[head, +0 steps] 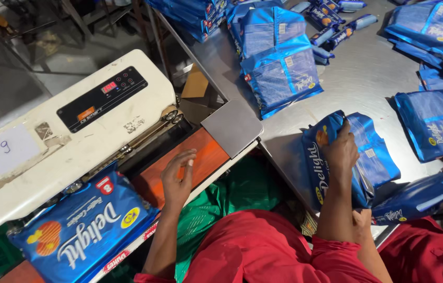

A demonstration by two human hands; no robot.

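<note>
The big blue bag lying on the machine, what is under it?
The blue bag lies on an orange belt beside the white sealing machine. The left hand hovers above that belt. What is beneath the bag is covered.

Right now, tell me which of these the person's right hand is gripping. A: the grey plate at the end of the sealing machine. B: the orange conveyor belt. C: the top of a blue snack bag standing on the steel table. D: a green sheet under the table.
C: the right hand is closed over the gathered top of the blue snack bag on the steel table, while the left hand hangs spread over the orange conveyor belt.
</note>
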